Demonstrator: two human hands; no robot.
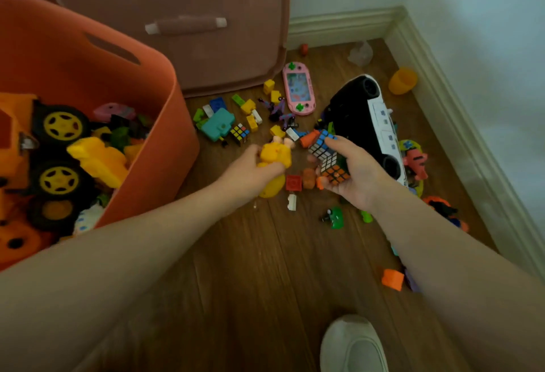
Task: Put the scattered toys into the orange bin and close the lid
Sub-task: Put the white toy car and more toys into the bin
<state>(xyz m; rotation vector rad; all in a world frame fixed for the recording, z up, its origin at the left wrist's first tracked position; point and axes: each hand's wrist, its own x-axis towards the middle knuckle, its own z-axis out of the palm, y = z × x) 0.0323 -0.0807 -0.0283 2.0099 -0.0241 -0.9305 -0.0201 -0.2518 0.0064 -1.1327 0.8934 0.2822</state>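
The orange bin (141, 82) stands at the left, open, with a toy truck (44, 150) and several toys inside. Its lid (165, 17) leans upright against the wall behind it. My left hand (250, 165) grips a yellow toy figure (275, 153) just above the floor. My right hand (356, 171) holds a long puzzle cube (324, 150), and an orange-faced cube (336, 174) lies in the same palm. Scattered toys lie on the wooden floor between the bin and the wall: building blocks (247, 106), a small puzzle cube (239, 132), a teal toy (219, 125).
A pink handheld game (298, 88), a black and white toy car (371, 123) and a yellow cup (402, 80) lie near the room corner. A red block (293, 182), green toys (336, 218) and an orange block (392, 279) lie nearer. My shoe (352, 345) is at the bottom.
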